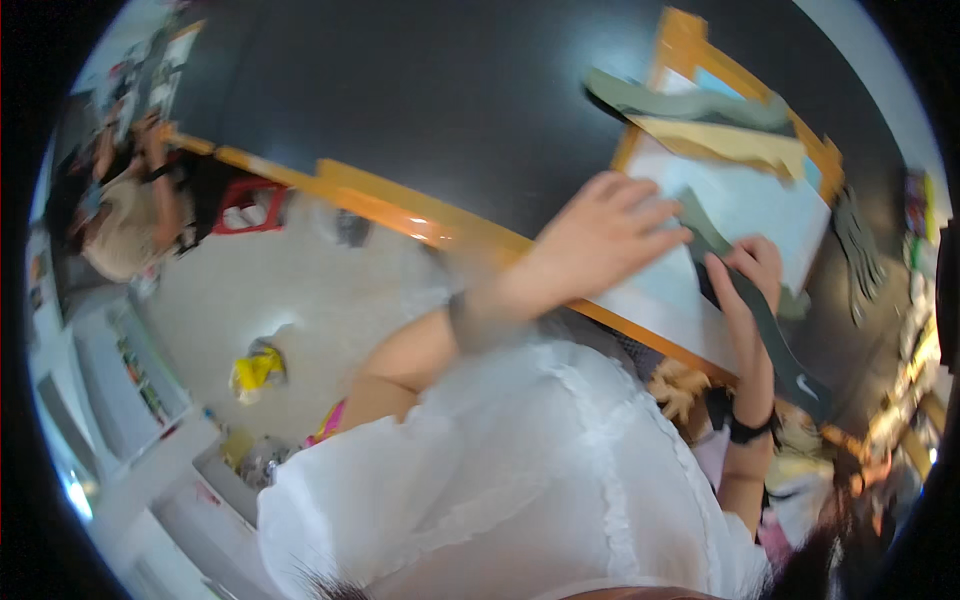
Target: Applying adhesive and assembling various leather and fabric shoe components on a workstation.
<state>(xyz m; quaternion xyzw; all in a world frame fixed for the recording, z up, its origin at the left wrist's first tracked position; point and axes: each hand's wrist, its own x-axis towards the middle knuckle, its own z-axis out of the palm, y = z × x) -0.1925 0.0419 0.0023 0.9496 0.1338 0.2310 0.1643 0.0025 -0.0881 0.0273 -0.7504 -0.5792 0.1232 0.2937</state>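
Note:
A long, curved dark green strip [772, 335], with a small white mark at its near end, lies across my right hand [752, 285]. The thumb and fingers of that hand are closed around the strip near its middle. My left hand [612, 235] reaches in from the left, fingers stretched out, their tips at the strip's far end. Its wrist is blurred. Below both hands is a pale, light-blue and white sheet [655, 180] on the table. Beyond them lie a wavy olive-green strip [690, 103] and a tan piece [725, 143].
Orange tape [400, 215] lines the edge of the black table [400, 90]. Several more green strips [856, 250] lie to the right. A person [130, 215] is at the far left, near a red stool [250, 207]. A yellow bag [260, 370] rests on the floor.

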